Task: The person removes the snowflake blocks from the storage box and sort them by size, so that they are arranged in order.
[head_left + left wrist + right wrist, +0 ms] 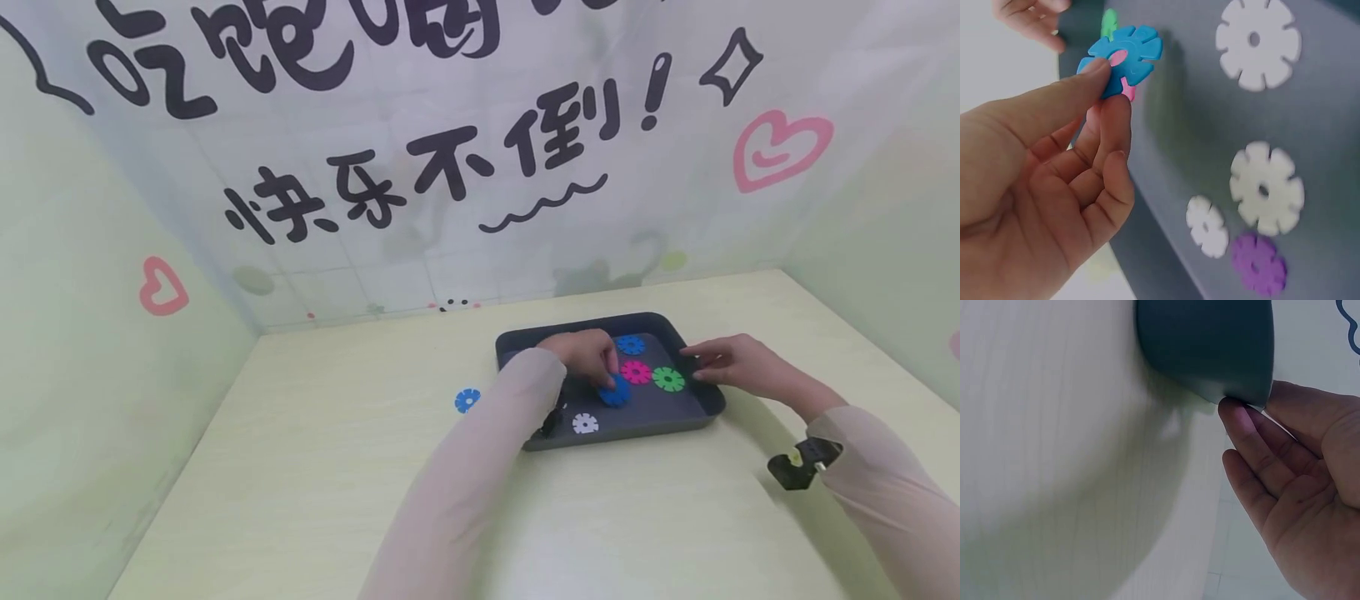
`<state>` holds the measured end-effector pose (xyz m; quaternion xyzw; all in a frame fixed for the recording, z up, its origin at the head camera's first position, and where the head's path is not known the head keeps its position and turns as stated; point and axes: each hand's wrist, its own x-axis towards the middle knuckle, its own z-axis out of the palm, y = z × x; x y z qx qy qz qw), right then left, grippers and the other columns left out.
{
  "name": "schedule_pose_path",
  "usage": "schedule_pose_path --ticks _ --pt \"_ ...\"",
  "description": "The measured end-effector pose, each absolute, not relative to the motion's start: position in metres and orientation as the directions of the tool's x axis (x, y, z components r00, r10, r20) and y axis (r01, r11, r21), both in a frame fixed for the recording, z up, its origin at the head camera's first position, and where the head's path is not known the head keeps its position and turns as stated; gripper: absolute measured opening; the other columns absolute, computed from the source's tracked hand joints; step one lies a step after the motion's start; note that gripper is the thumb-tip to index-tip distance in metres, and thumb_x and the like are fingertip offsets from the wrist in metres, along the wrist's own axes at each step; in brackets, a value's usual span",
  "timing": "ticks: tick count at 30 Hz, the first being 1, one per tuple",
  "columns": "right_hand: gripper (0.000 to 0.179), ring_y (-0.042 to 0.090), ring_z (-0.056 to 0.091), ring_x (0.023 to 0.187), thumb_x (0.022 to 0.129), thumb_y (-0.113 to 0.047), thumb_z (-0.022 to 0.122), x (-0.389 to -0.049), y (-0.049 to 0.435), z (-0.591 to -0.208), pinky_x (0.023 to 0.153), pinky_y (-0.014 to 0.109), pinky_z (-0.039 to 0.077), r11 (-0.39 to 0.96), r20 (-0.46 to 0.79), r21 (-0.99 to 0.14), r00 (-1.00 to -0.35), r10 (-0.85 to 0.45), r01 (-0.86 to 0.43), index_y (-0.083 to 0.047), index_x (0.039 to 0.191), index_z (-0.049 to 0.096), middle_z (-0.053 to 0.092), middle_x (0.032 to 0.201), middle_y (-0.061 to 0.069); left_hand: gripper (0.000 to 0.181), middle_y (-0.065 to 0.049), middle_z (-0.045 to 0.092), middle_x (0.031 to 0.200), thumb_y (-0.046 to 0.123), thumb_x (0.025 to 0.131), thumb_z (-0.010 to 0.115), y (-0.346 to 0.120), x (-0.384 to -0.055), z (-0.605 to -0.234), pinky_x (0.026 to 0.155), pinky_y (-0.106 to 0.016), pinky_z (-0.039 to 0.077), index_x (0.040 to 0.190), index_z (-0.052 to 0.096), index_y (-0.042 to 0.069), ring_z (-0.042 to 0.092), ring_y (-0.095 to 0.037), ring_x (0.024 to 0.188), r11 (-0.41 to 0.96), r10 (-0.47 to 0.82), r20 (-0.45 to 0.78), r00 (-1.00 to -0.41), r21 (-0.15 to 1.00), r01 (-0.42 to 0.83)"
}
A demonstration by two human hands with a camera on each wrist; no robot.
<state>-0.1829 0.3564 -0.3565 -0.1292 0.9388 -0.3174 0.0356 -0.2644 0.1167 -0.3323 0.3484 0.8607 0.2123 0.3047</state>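
My left hand [585, 352] reaches over the dark grey tray [615, 439] and pinches a blue notched snowflake disc [1142, 49] between thumb and fingers. In the left wrist view the disc is tilted, and pink shows through its centre hole. Inside the tray, close to it, lie a pink disc [636, 367], a green disc [668, 373] and another blue disc [631, 339]. My right hand [750, 367] grips the tray's right side, thumb on one face of the wall and fingertips on the other, as the right wrist view [1310, 475] shows.
Several white discs [1259, 69] and a purple disc [1254, 253] lie in the tray near the left forearm. One more blue disc [461, 402] sits on the pale wooden table [300, 467], left of the tray. Printed walls stand behind and beside the table.
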Motion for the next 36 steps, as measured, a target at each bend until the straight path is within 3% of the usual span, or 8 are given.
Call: schedule_pose_path --ticks 9,17,27,36 --pt "0.039 0.032 0.063 0.085 0.08 -0.002 0.066 -0.185 0.359 -0.359 0.065 0.033 0.052 0.765 0.013 -0.602 -0.961 -0.275 -0.227 0.012 0.115 0.055 0.063 0.098 0.023 0.011 -0.001 0.058 0.085 0.012 0.084 0.067 0.071 -0.274 -0.309 0.068 -0.021 0.043 0.091 0.06 0.007 0.052 -0.012 0.076 0.611 0.776 -0.273 -0.568 0.547 0.572" --pt "0.04 0.033 0.063 0.086 0.08 -0.004 0.067 -0.185 0.36 -0.359 0.065 0.032 0.051 0.766 0.015 -0.6 -0.961 -0.277 -0.231 0.013 0.115 0.055 0.063 0.098 0.023 0.012 -0.003 0.056 0.084 0.01 0.084 0.066 0.015 -0.281 -0.301 0.067 -0.022 0.042 0.093 0.06 0.005 0.05 -0.013 0.075 0.615 0.764 -0.228 -0.603 0.541 0.574" --pt "0.041 0.032 0.063 0.085 0.08 -0.003 0.067 -0.184 0.359 -0.36 0.065 0.033 0.052 0.762 0.013 -0.605 -0.959 -0.283 -0.233 0.013 0.115 0.055 0.063 0.098 0.023 0.008 -0.002 0.057 0.082 0.006 0.083 0.066 -0.054 -0.274 -0.306 0.067 -0.026 0.043 0.087 0.059 0.006 0.051 -0.014 0.074 0.696 0.691 -0.298 -0.658 0.52 0.496" --pt "0.04 0.032 0.063 0.084 0.08 -0.002 0.066 -0.185 0.359 -0.36 0.064 0.031 0.051 0.757 0.02 -0.607 -0.957 -0.289 -0.242 0.014 0.115 0.055 0.063 0.098 0.024 0.01 -0.003 0.057 0.08 0.008 0.083 0.066 -0.107 -0.273 -0.328 0.065 -0.028 0.042 0.088 0.058 0.005 0.05 -0.016 0.071 0.779 0.575 -0.378 -0.726 0.525 0.343"
